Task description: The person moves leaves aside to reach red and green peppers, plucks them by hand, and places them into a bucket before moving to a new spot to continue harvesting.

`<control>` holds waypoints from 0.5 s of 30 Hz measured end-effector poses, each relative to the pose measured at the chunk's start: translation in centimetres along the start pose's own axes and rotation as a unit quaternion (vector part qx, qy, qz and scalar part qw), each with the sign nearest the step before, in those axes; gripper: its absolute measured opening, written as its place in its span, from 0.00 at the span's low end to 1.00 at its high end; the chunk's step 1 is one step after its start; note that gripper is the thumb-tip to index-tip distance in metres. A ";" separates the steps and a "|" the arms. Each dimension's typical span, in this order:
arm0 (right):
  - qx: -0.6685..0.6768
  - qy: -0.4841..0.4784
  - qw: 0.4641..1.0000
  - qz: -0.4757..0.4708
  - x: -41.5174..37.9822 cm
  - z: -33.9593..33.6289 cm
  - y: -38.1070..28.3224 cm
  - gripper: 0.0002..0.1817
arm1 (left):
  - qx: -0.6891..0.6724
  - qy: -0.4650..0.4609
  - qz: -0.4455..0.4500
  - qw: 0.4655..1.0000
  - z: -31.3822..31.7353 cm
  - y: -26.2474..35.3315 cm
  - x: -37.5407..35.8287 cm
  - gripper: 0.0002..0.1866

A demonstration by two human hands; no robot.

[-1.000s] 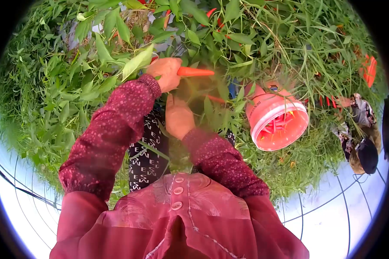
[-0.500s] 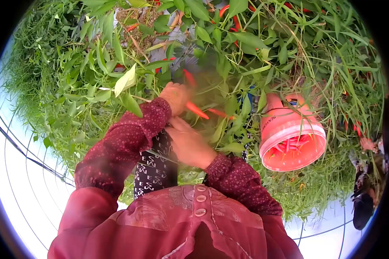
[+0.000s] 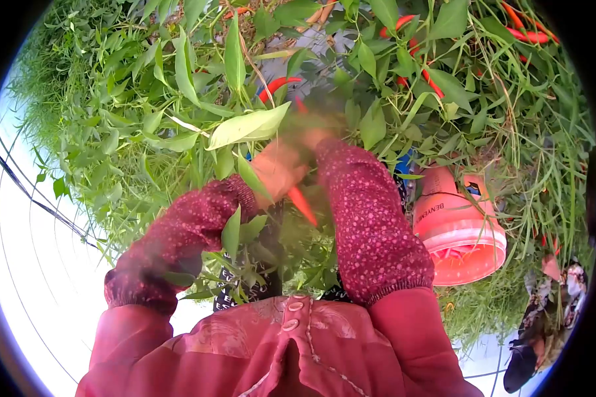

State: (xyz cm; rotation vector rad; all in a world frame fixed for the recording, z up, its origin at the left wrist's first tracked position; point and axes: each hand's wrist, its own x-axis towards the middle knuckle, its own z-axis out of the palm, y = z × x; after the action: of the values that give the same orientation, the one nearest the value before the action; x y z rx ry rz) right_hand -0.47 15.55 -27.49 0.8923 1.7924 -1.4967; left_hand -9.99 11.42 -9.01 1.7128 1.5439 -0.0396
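Observation:
Both hands are among the pepper plants at the centre, close together. My left hand (image 3: pixel 279 169) has a red chili (image 3: pixel 302 206) sticking out below it, its fingers curled round it. Just above and to the right, my right hand (image 3: pixel 319 134) reaches up into the leaves, smeared by motion, its fingers hidden. Another red chili (image 3: pixel 278 88) hangs right above my left hand. A large pale leaf (image 3: pixel 248 126) lies partly in front of that hand.
A pinkish-red bucket (image 3: pixel 458 228) with red chilies inside lies tilted at the right. More red chilies (image 3: pixel 433 83) hang at the upper right. Part of another person (image 3: pixel 549 314) shows at the lower right edge. Leafy stems and tall grass surround the hands.
My right hand has moved up from below my left hand into the leaves. The view has shifted, and leafy stems now show in front of my legs.

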 end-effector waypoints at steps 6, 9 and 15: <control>0.547 -0.020 0.823 0.151 -3.6 -3.4 -0.1 0.16 | -0.091 -0.068 -0.060 0.992 0.1 -0.2 -1.2 0.23; 0.678 0.042 0.715 0.167 -7.6 -8.5 -1.4 0.12 | -0.095 -0.027 -0.050 0.994 0.4 -0.4 -1.2 0.24; 0.700 0.048 0.690 0.180 -13.8 -12.8 0.7 0.11 | -0.158 0.004 -0.031 0.987 0.2 -0.4 -0.6 0.28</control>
State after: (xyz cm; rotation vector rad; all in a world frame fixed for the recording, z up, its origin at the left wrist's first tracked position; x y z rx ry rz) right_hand 7.38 26.90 -14.64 1.8392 0.0786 -2.4210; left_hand -10.44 10.78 -9.04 1.4155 1.5184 0.1713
